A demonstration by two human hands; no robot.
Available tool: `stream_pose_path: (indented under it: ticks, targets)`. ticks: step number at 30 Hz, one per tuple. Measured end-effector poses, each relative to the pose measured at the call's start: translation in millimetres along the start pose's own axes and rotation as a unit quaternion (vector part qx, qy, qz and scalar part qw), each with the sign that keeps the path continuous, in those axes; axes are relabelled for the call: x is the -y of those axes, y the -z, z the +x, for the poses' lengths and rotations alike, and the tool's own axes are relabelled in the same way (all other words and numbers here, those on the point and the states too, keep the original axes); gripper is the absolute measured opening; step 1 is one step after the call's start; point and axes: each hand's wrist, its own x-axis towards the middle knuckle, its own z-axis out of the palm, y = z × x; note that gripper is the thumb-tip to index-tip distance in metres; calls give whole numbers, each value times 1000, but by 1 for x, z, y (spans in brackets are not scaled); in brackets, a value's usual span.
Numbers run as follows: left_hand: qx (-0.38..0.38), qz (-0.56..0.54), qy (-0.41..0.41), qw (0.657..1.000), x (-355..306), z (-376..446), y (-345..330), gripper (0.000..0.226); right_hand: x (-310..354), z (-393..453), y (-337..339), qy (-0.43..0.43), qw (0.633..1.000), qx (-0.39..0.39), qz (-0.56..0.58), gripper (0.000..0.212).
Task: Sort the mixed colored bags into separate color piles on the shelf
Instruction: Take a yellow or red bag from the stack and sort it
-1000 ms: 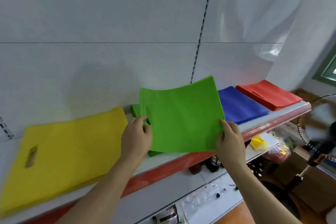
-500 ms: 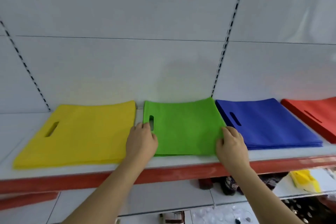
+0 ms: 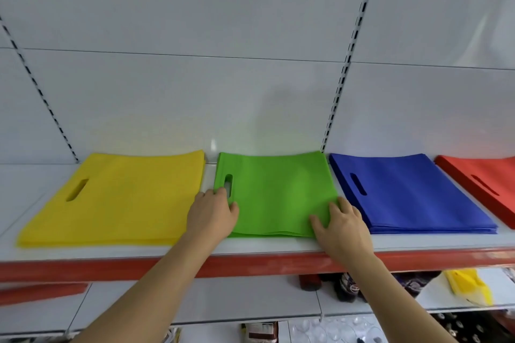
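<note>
Green flat non-woven bags with a die-cut slot handle [image 3: 276, 192] lie as a pile on the white shelf with a red front lip [image 3: 250, 262], second in a row of four colour piles: flat yellow non-woven bags [image 3: 119, 198] just beside on the left, flat blue non-woven bags [image 3: 412, 195] just beside on the right, flat red non-woven bags [image 3: 485, 181] at the far right, cut off by the frame edge. No pile overlaps its neighbour; narrow strips of bare shelf show between them. Left hand [image 3: 211, 214] rests on the green pile's near-left corner, fingers [image 3: 221, 192] lightly bent over the edge next to the slot handle, thumb on the top sheet; whether it pinches the sheet or only presses is not clear, reads as pressing. Right hand [image 3: 342, 228] lies flat on the near-right corner, fingers spread and relaxed, nothing clasped. Key relation: the green pile lies directly ahead of both hands, extending away toward the white back panel [image 3: 195, 92]; its handle edge runs front-to-back on the left side, so the left hand is nearer the handle and the right hand nearer the closed edge. Near edge of the pile shows a few slightly stepped layers. Judgement: the green bag is placed, the hands are squaring the stack; sorting appears close to complete, as no mixed pile is in view. A lower shelf [image 3: 223, 303] holds dark bottles [image 3: 348, 287] and a yellow packet [image 3: 468, 285].
</note>
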Motion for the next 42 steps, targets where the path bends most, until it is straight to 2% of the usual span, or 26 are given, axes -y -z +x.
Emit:
stream_pose_path:
  ticks: [6,11,20,25,31,34,42]
  targets:
    - [0,19,13,1000,-7,-5,4,54,6,0,4,18,999,-6,-44,69]
    - [-67,40,-10,997,-8,-12,16,53,10,-6,7,43,996,-57,-48,65]
    - [-113,57,2,992,40,-46,43,70,75,-33,11,111,989,-79,-65,80]
    - [-121,46,27,991,103,-75,65,75,150,-67,12,156,984,-73,-49,84]
    - [-131,40,65,988,211,-131,99,76,263,-125,-4,222,972,-74,-16,77]
    - [-124,55,102,985,269,-161,114,75,325,-151,-18,256,965,-64,-2,72]
    - [-135,59,207,967,418,-222,153,76,487,-192,-48,361,931,-42,18,77]
